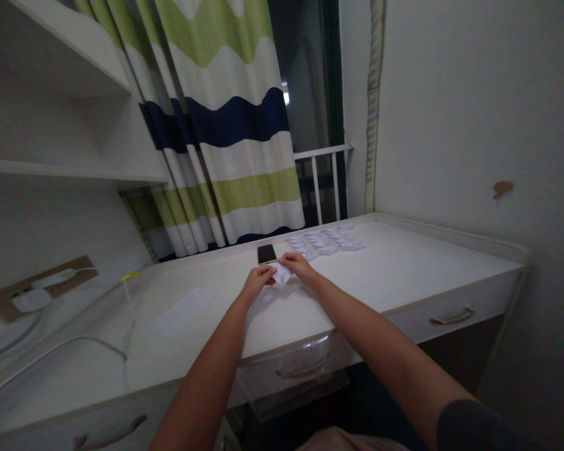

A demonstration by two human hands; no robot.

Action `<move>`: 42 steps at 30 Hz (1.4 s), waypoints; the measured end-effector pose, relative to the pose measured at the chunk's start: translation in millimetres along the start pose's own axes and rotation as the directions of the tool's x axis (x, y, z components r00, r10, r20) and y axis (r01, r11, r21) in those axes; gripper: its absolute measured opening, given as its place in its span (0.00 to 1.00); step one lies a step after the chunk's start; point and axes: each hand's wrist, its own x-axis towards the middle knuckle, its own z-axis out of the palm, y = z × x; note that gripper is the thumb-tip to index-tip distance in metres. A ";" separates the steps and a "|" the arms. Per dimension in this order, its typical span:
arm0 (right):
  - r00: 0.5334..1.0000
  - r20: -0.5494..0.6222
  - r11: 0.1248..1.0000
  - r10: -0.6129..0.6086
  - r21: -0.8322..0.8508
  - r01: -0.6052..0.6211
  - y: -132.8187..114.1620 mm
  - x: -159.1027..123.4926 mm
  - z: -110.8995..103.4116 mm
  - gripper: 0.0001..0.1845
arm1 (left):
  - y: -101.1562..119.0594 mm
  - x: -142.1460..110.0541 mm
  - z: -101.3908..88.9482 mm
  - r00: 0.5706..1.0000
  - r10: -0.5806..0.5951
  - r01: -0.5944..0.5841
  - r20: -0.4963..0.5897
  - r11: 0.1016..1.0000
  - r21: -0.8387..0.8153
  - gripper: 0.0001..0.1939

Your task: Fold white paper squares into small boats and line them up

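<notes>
Hands over a white desk [418, 254]; the left hand [259, 280] and the right hand [301, 268] each pinch one side of a small piece of folded white paper [282, 274], held between them just near of a dark-screened smartphone [266, 254]; rows of white folded pieces [326, 241] lie on the far side, right of the phone; a flat white sheet [185, 308] lies to the left; uneven pulling would probably skew or tear the paper; slackened fingertips might let its folds open; a careless rightward sweep could disorder the rows.
</notes>
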 end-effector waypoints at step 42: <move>0.978 -0.065 0.942 -0.198 -0.287 0.171 12.3 5.6 -2.1 0.13 | -0.1 5.4 -4.9 0.976 0.037 -0.038 -0.214 0.999 0.001 0.18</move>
